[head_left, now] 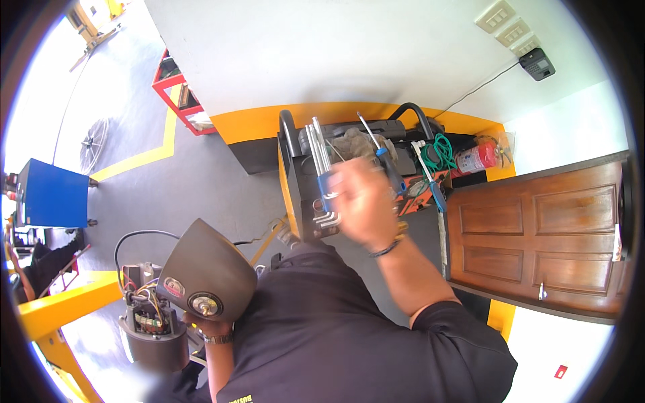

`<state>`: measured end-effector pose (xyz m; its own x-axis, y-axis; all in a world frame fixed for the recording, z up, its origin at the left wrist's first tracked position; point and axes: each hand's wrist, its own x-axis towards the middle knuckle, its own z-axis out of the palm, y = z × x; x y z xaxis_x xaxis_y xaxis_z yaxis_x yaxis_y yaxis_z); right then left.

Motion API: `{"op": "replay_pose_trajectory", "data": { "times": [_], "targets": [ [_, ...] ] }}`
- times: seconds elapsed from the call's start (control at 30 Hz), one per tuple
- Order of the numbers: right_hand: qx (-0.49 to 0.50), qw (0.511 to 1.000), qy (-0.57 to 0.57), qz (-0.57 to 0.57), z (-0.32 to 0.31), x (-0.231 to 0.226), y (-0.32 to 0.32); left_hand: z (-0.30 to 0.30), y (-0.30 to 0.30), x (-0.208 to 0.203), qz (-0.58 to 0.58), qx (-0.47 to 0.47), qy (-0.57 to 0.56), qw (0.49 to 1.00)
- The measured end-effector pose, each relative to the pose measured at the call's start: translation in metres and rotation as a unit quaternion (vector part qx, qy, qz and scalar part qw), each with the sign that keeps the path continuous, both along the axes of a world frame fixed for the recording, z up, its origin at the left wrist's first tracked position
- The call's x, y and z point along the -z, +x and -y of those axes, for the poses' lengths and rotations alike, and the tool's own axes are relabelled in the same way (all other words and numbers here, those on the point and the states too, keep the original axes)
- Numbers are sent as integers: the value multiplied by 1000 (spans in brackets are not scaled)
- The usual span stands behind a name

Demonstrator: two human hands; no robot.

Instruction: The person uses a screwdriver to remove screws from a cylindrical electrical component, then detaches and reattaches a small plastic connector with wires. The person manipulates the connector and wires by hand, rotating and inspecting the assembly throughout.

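My right hand, smeared by motion, is closed on a hex key set with a blue holder and several silver L-shaped keys. It hovers over the tool cart's top. Close beside it lies a screwdriver with a blue and black handle. At lower left, my left hand grips the lower edge of a dark grey tapered cover, its fingers mostly hidden. The cover, with a round dial on it, is tilted beside an opened motor unit with bare wires and a circuit board.
Green cord and a ratchet-like tool lie on the cart's right side. Beyond stand a red fire extinguisher and a wooden door. A yellow beam runs at left, near a blue cabinet.
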<state>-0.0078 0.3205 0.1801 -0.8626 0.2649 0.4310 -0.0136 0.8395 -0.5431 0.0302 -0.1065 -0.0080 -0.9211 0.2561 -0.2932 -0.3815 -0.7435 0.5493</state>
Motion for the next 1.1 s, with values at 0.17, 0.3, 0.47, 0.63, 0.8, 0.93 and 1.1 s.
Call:
{"op": "replay_pose_trajectory", "data": {
  "times": [0.17,0.3,0.47,0.63,0.8,0.93,1.1],
  "targets": [
    [261,962,82,-26,-126,-16,42,-15,-1,-39,18,25,-26,999],
    [295,906,107,283,-166,-19,65,-22,0,-57,21,20,-38,999],
    [293,847,126,425,-166,26,77,-39,-8,-81,47,-7,-53,997],
    [316,900,91,287,-173,57,88,-37,-8,-83,20,8,-54,998],
    [349,935,0,58,-147,16,97,-37,-11,-79,5,35,-53,998],
    [178,955,-191,-139,-117,-11,79,-44,-11,-83,60,-11,-42,997],
    [66,912,-372,-163,-62,-37,61,-42,-14,-76,63,-5,-26,998]
  ]
}}
